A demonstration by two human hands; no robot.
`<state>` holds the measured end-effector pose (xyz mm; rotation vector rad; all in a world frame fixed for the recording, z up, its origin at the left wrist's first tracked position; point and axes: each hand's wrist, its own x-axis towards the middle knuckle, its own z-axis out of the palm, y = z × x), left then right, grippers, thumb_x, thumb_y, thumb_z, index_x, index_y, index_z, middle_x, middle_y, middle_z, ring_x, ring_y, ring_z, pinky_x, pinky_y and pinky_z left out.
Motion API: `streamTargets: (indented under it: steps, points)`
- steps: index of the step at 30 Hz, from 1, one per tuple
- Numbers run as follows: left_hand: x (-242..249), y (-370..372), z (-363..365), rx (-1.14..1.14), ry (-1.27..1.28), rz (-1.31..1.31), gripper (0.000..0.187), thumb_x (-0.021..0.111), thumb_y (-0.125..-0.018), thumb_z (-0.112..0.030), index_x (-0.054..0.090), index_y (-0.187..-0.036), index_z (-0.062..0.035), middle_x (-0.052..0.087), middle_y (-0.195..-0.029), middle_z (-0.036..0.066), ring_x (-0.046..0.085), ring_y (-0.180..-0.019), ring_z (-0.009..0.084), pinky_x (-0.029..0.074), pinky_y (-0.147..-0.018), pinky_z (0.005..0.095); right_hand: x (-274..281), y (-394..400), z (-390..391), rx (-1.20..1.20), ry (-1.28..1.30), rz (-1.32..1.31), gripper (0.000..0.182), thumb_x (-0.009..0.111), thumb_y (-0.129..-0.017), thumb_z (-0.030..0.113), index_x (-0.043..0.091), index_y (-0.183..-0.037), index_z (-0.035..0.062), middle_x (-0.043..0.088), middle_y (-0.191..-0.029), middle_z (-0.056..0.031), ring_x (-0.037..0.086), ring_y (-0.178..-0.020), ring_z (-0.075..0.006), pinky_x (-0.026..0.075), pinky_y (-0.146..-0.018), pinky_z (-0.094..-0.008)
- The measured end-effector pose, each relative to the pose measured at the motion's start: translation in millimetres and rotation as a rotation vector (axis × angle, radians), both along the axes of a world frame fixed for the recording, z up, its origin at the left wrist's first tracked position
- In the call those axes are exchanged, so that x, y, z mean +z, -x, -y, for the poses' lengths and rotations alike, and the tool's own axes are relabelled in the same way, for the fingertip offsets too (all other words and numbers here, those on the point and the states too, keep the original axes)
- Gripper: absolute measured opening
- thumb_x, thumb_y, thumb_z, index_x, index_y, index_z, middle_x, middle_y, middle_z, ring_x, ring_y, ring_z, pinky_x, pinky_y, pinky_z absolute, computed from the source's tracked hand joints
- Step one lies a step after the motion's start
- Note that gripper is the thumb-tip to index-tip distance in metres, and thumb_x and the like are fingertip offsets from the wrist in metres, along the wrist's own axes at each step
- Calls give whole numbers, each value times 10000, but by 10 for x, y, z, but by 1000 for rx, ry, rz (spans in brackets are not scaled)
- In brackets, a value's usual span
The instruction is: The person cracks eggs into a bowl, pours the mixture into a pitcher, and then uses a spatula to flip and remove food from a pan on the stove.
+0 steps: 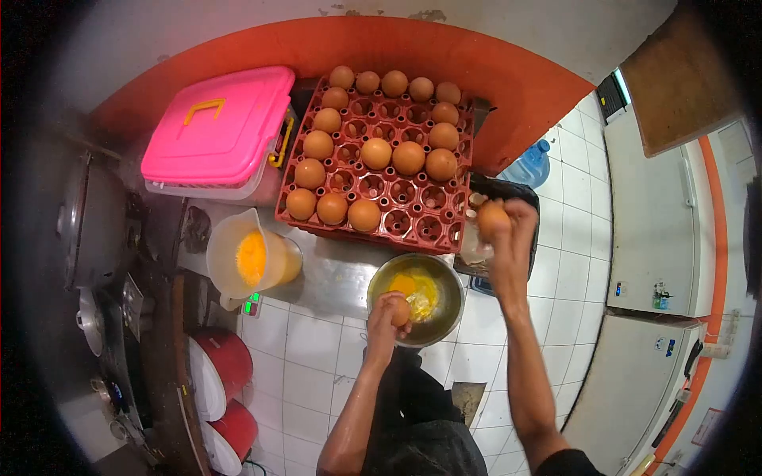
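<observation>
A brown egg [402, 312] is in my left hand [384, 327], fingers wrapped round it at the near rim of a metal bowl [450, 305]. Raw yolk and clear egg white [421, 295] lie in the bowl. To the right, my right hand [520, 226] grips another brown egg [494, 220], raised beside the corner of the egg tray and over a black-lined bin [525, 193]. Broken shells [476, 200] show in the bin. The stacked red egg tray [371, 187] holds brown eggs along its edges and two in the middle, among vacant cups.
Left of the bowl, a plastic measuring jug [226, 270] with beaten-looking yellow egg stands by a green-lit scale display [252, 304]. A pink-lidded box [214, 127] sits behind it. A blue water bottle [530, 165] stands on the tiled floor past the bin.
</observation>
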<state>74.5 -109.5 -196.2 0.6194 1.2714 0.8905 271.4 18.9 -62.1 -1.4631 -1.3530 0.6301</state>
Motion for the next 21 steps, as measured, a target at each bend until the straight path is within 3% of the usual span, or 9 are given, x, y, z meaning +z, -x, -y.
streamTargets:
  steps: [2,4,6,10,13,15,17,18,21]
  points:
    - [-90,-140,9,28,-93,-111,300,406,-969,-358,485,-1124,-113,510,-1013,77,542,-718,127,432,-573,224,-40,69,436,-18,217,-486,444,355,-993,372,321,-1284,39,476,-1079,-107,545,-837,-175,484,-700,-297]
    - [-20,-269,5,49,-185,-223,311,403,-972,-377,490,-1119,-117,502,-1029,65,527,-742,108,428,-579,213,-732,150,838,-128,157,-319,519,352,-991,413,309,-1326,18,464,-1134,-138,535,-963,-218,493,-748,-320]
    - [271,-349,-35,82,16,51,333,401,-972,-407,483,-1132,-126,482,-1056,49,496,-823,107,434,-622,221,-1044,441,1100,-109,148,-90,546,333,-995,425,301,-1361,22,427,-1244,-166,451,-1158,-270,444,-902,-350]
    - [223,-429,-44,120,-135,-85,350,396,-974,-415,472,-1144,-119,478,-1071,50,479,-890,134,438,-676,236,-691,537,1141,-73,312,-177,525,300,-1005,408,318,-1355,17,404,-1290,-171,401,-1215,-279,354,-984,-351]
    - [381,-395,-14,86,32,-33,359,386,-981,-397,461,-1153,-91,474,-1098,65,471,-957,164,438,-750,261,-339,629,1137,-28,472,-259,509,266,-1015,390,336,-1348,12,382,-1337,-177,351,-1272,-289,264,-1065,-352]
    - [232,-443,23,69,-193,-141,355,378,-987,-373,457,-1157,-72,472,-1121,82,468,-1013,182,414,-853,286,-696,727,1270,-14,387,-161,515,270,-1014,396,335,-1350,11,382,-1336,-171,356,-1265,-276,273,-1060,-348]
    - [322,-440,3,107,-79,-70,351,377,-989,-363,456,-1160,-67,474,-1128,89,463,-1037,189,389,-895,300,-761,746,1307,3,306,-66,521,275,-1013,403,334,-1351,11,383,-1335,-165,362,-1258,-264,281,-1055,-343]
    - [350,-421,-23,147,33,-6,347,377,-991,-353,455,-1162,-62,475,-1134,97,458,-1062,196,365,-937,314,-654,759,1261,-33,317,-154,519,280,-1012,399,333,-1350,8,381,-1337,-172,366,-1256,-271,279,-1057,-348]
    - [245,-399,-17,135,-82,-116,357,385,-990,-356,455,-1163,-52,472,-1150,107,457,-1072,205,352,-949,321,-528,798,1236,-102,372,-333,506,304,-1010,380,338,-1347,4,388,-1335,-183,385,-1240,-275,286,-1051,-350]
